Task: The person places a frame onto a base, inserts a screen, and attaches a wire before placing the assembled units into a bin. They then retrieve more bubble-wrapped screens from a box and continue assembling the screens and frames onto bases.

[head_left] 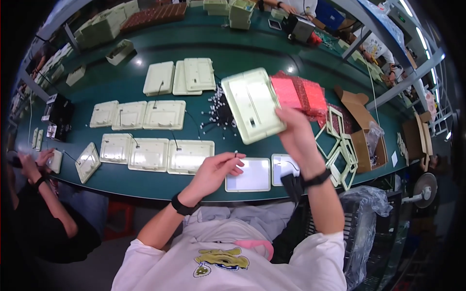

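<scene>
My right hand [297, 133] grips the lower right edge of a cream plastic housing [252, 104], tilted and raised above the table. My left hand [216, 172] is closed in a pinch over the near side; a tiny tip shows at its fingers, too small to name. Just beside it lies a flat panel with a white face [248, 175] in a cream frame. A second such panel [282, 167] lies under my right forearm, partly hidden. Beyond the left hand, a pile of short black cables with white ends [218, 114] is partly covered by the raised housing.
Rows of cream housings [148, 154], several with short cables, lie to the left. Red bubble-wrapped packs [301, 94], loose cream frames [340, 150] and an open cardboard box [366, 143] stand at right. A co-worker's hands [36, 162] hold a piece at far left.
</scene>
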The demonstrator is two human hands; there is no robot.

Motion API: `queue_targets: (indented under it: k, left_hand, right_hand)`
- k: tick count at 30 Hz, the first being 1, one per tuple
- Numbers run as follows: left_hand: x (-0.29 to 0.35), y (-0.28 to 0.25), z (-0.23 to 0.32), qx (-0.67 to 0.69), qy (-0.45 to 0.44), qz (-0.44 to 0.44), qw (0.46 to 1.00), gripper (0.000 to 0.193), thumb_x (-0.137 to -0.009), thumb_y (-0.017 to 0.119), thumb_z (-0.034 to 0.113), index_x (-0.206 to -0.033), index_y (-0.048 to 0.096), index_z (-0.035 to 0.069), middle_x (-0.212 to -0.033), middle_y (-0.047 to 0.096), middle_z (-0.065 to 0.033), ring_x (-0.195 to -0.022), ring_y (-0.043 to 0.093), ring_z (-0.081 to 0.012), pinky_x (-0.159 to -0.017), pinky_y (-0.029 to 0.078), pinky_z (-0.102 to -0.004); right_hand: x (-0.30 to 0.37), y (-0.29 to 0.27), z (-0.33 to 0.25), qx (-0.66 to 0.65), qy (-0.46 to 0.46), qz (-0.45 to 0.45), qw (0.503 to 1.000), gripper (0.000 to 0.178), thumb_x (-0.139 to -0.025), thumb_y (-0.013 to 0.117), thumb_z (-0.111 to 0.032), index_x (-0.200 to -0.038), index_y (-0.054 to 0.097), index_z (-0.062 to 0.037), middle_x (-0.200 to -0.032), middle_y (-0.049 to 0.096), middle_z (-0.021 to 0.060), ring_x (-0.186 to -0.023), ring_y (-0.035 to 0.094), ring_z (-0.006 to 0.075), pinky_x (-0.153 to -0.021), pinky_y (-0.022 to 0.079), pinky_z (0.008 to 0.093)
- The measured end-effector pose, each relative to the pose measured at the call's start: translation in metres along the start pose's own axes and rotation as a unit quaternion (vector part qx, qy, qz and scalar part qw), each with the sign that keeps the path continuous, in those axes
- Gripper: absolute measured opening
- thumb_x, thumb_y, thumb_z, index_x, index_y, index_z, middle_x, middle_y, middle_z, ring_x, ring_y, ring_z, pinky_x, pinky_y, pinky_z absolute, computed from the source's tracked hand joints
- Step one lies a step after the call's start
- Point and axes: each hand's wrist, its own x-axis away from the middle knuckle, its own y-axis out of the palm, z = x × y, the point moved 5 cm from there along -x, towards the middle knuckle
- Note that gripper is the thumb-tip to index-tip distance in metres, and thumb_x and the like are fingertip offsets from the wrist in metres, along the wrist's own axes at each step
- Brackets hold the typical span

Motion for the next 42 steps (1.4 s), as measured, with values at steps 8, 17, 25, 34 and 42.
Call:
queue_targets:
  k: [8,17,25,34,42]
  left_hand:
    - [0.01,0.006,-0.002,-0.105,0.012,0.025,0.994,0.027,-0.11,0.056,0.007,-0.13,0.071,-0.002,-0.11,0.077,-0.0094,-0.098,0.071,-0.012,-0.086,0.057,-0.0276]
    - [0.007,-0.001,0.005,-0.124,-0.03,-0.012,0.992,0.032,-0.106,0.055,-0.001,-0.135,0.068,-0.001,-0.12,0.074,-0.0104,-0.104,0.07,-0.013,-0.088,0.057,-0.0296]
    - [0.014,-0.02,0.031,-0.237,-0.034,0.012,0.971,0.051,-0.1,0.068,0.007,-0.149,0.056,0.002,-0.142,0.061,-0.0166,-0.107,0.071,-0.0225,-0.09,0.058,-0.0326]
    - [0.022,0.002,0.03,-0.538,0.084,-0.118,0.831,0.096,-0.072,0.097,0.025,-0.15,0.048,-0.004,-0.154,0.048,-0.0228,-0.138,0.048,-0.042,-0.118,0.043,-0.0461]
    - [0.018,0.017,0.025,-0.606,0.119,-0.124,0.776,0.086,-0.069,0.095,0.018,-0.139,0.052,-0.009,-0.151,0.05,-0.0257,-0.137,0.049,-0.0419,-0.118,0.044,-0.044]
  right_hand:
    - [0.136,0.05,0.079,-0.234,0.089,0.074,0.965,0.048,-0.106,0.059,-0.009,-0.15,0.047,0.0064,-0.142,0.064,0.0182,-0.128,0.067,0.0305,-0.11,0.056,0.0429]
    - [0.148,0.061,0.101,-0.209,0.107,0.066,0.97,0.047,-0.107,0.059,-0.009,-0.15,0.047,0.0073,-0.143,0.065,0.0215,-0.129,0.068,0.0358,-0.111,0.058,0.0431]
    - [0.154,0.059,0.142,-0.193,0.183,0.111,0.957,0.045,-0.109,0.06,-0.014,-0.148,0.049,0.0056,-0.137,0.068,0.0203,-0.124,0.071,0.0342,-0.099,0.064,0.0402]
    - [0.182,0.04,0.1,0.416,0.185,-0.053,0.889,0.046,-0.099,0.078,-0.015,-0.137,0.059,0.0017,-0.107,0.08,0.016,-0.085,0.08,0.0284,-0.068,0.062,0.0322]
    - [0.111,0.01,0.056,0.709,-0.124,-0.194,0.667,0.063,-0.073,0.092,-0.013,-0.124,0.056,-0.0018,-0.159,0.043,0.0256,-0.152,0.039,0.0438,-0.128,0.031,0.0554]
